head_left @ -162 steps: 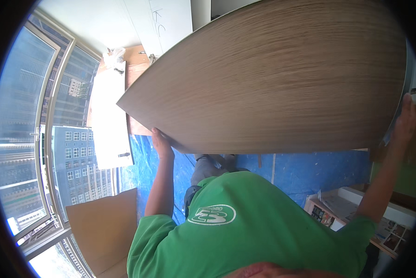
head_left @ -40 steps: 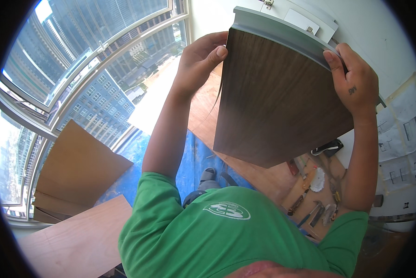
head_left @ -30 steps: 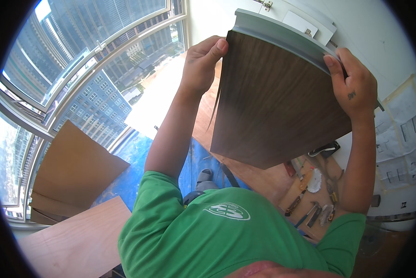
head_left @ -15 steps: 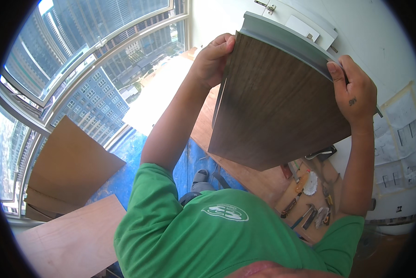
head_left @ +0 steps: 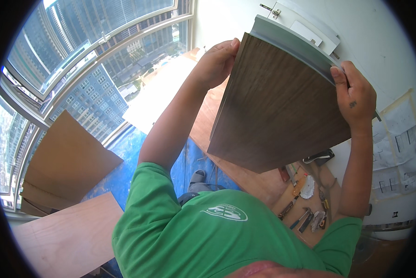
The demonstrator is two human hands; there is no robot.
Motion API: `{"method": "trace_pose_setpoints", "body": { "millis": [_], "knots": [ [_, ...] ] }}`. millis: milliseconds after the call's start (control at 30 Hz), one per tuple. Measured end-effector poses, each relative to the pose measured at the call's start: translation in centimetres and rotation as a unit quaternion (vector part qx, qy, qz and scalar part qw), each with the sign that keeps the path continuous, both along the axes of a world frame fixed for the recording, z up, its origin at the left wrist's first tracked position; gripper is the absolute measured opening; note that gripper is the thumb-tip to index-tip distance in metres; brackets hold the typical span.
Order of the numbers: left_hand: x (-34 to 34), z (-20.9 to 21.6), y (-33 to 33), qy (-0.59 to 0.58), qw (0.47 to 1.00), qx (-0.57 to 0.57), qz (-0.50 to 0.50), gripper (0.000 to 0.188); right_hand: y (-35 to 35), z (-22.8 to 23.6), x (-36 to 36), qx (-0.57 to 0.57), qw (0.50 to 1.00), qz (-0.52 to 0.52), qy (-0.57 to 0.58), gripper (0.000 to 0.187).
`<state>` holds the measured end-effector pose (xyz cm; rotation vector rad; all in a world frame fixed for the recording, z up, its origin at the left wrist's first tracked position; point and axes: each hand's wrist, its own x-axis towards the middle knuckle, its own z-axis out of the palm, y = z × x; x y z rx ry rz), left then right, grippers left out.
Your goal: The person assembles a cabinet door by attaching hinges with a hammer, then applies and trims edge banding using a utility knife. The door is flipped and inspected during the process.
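Left hand: grip pinching the left edge of a dark-brown wood-grain flat panel, near its top.
Right hand: grip clasping its long grey metal-looking rail.
Panel: tilted over tan plywood surface; contact unclear.
Handling: steady right, even left pressure seems best.

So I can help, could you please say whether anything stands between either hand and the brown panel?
Nothing visible does: left hand holds the panel by its left edge, right hand by its grey strip.
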<state>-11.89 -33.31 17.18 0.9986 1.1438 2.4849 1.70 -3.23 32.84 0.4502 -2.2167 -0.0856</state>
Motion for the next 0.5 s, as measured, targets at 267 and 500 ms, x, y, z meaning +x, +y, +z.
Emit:
{"method": "trace_pose_setpoints", "body": {
  "millis": [267, 500],
  "knots": [
    [0.4, 0.5, 1.3, 0.071, 0.997, 0.014, -0.023, 0.055, 0.1, 0.1, 0.1, 0.008, 1.0, -0.009, -0.012, 0.046],
    [2.0, 2.9, -0.3, 0.163, 0.965, -0.088, 0.183, 0.043, 0.0, 0.2, 0.1, 0.016, 1.0, 0.004, -0.006, 0.045]
  ]
}}
